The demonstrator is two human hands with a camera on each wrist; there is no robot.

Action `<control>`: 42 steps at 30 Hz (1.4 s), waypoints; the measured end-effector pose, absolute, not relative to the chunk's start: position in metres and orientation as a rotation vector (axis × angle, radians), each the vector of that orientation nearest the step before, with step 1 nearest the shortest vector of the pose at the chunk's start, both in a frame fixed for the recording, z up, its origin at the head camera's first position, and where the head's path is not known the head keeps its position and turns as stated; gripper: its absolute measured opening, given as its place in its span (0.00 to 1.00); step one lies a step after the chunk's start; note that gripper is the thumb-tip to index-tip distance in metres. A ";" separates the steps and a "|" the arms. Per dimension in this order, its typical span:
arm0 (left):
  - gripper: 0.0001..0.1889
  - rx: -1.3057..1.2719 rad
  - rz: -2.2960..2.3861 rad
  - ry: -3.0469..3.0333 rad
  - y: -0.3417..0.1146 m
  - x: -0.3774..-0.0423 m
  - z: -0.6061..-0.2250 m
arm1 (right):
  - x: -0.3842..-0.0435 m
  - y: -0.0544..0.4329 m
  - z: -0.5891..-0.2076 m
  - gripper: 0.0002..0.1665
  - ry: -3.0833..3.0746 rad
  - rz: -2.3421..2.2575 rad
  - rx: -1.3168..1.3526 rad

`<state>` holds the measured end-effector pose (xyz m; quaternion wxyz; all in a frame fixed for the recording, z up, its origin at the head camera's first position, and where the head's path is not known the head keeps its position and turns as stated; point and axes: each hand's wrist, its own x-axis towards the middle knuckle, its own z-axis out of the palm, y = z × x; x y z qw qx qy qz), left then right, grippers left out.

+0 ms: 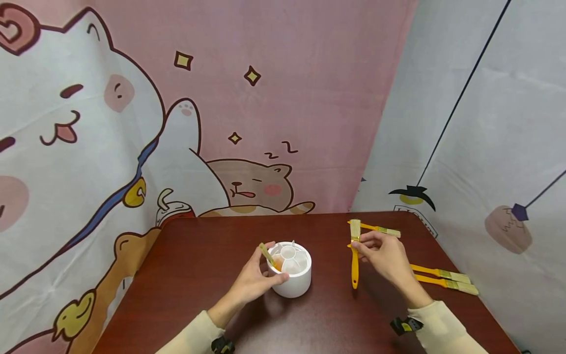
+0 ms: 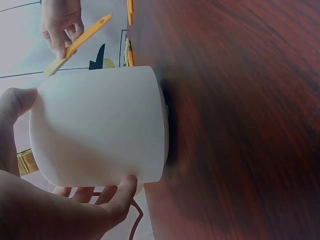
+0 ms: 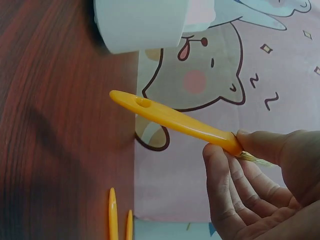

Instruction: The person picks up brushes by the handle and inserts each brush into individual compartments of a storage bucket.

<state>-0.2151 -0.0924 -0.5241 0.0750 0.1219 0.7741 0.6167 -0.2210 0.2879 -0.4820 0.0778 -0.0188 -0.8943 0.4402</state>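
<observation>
My left hand [image 1: 255, 278] grips a white round holder [image 1: 295, 285] on the table, thumb at the near side and fingers around its left. Inside the holder, a clear insert [image 1: 288, 252] divides the top into several compartments. One paintbrush [image 1: 267, 253] leans in the left compartment, bristles up. To the right of the holder, my right hand [image 1: 383, 254] pinches another paintbrush [image 1: 355, 265] near its metal band. Its pale bristles point up and its yellow handle [image 3: 175, 120] hangs down. In the left wrist view, the holder's smooth wall [image 2: 100, 125] fills the middle.
Two paintbrushes [image 1: 442, 283] lie side by side at the right of the brown table [image 1: 208, 255]. Behind my right hand lies another brush [image 1: 380, 229], and a further yellow handle end shows beside it. A cartoon-printed cloth [image 1: 309, 98] hangs behind the table.
</observation>
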 end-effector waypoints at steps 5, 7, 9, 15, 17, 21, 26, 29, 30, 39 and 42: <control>0.51 0.363 1.852 2.318 -0.093 -0.215 -0.523 | -0.218 0.279 -0.477 0.20 -2.637 1.312 0.008; 0.51 0.366 1.849 2.319 -0.093 -0.216 -0.524 | -0.216 0.276 -0.474 0.19 -2.622 1.327 0.034; 0.51 0.367 1.847 2.322 -0.093 -0.216 -0.524 | -0.215 0.272 -0.471 0.18 -2.615 1.348 0.053; 0.51 0.378 1.858 2.315 -0.093 -0.218 -0.525 | -0.212 0.264 -0.465 0.18 -2.604 1.348 0.083; 0.50 0.380 1.861 2.312 -0.093 -0.218 -0.525 | -0.210 0.261 -0.463 0.17 -2.598 1.324 0.087; 0.51 0.380 1.860 2.306 -0.093 -0.218 -0.525 | -0.207 0.255 -0.460 0.16 -2.584 1.258 0.106; 0.51 0.386 1.857 2.308 -0.094 -0.218 -0.525 | -0.202 0.246 -0.454 0.14 -2.554 1.240 0.154; 0.51 0.389 1.861 2.306 -0.094 -0.218 -0.525 | -0.199 0.240 -0.448 0.13 -2.538 1.263 0.182; 0.51 0.390 1.861 2.307 -0.094 -0.218 -0.525 | -0.197 0.239 -0.447 0.13 -2.533 1.268 0.193; 0.51 0.397 1.868 2.308 -0.093 -0.216 -0.525 | -0.189 0.226 -0.434 0.12 -2.490 1.291 0.279; 0.51 0.407 1.869 2.311 -0.093 -0.215 -0.525 | -0.187 0.222 -0.430 0.12 -2.476 1.306 0.299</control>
